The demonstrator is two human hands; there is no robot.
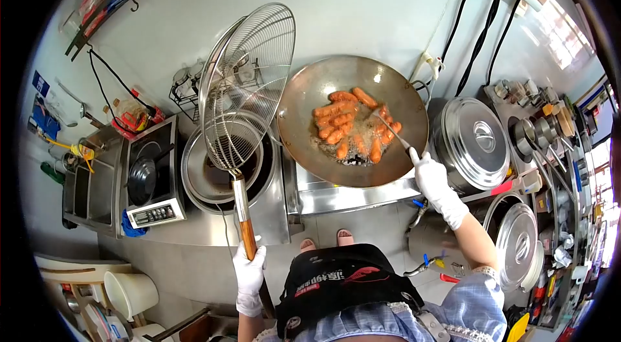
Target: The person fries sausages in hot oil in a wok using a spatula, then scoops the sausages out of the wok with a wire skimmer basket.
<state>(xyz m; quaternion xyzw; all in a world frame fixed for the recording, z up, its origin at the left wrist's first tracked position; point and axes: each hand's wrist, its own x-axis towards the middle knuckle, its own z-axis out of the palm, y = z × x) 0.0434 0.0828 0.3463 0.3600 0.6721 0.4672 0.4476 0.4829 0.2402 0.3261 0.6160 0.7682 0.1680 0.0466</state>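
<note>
My left hand (250, 272), in a white glove, is closed round the wooden handle of a large wire skimmer (249, 83). The skimmer's round mesh is raised above a metal pot (189, 177), left of the wok. In a white glove too, my right hand (435, 181) grips the handle of a metal ladle (396, 135), whose head is among the sausages. Several reddish-brown sausages (336, 119) lie in bubbling oil in the wide metal wok (297, 148).
Right of the wok stands a big lidded pot (475, 141), with another lidded pot (517, 245) nearer me. An induction cooker (155, 212) and a sink (81, 190) are at the left. Wire racks (184, 93) hang behind the skimmer.
</note>
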